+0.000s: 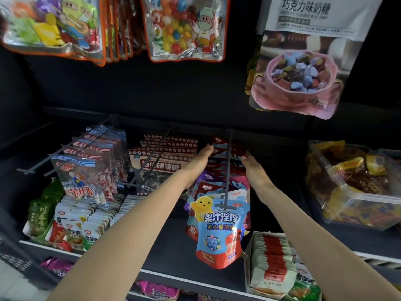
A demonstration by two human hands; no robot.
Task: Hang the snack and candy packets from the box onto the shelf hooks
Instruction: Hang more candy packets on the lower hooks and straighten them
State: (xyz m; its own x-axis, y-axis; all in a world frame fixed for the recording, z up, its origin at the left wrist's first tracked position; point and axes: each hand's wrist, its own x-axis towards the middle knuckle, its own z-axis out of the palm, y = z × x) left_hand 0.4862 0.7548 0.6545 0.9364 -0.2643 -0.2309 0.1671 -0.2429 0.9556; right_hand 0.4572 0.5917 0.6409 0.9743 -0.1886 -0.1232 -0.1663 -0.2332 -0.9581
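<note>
Hands reaching deep along the dark shelf hook [227, 170], left hand [200, 158] and right hand [251, 165] flanking the rear red packets [235, 148], fingers straight and together, gripping nothing visibly. Blue candy packet [219, 231] hanging at the hook's front end, below both forearms.

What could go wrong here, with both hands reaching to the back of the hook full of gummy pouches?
1. The front blue gummy pouch hangs right at the tip of the hook; a nudge from the left hand or right hand squaring the row behind might slide it off.
2. The left forearm passes close by the lollipop bags and could snag their hook.
</note>
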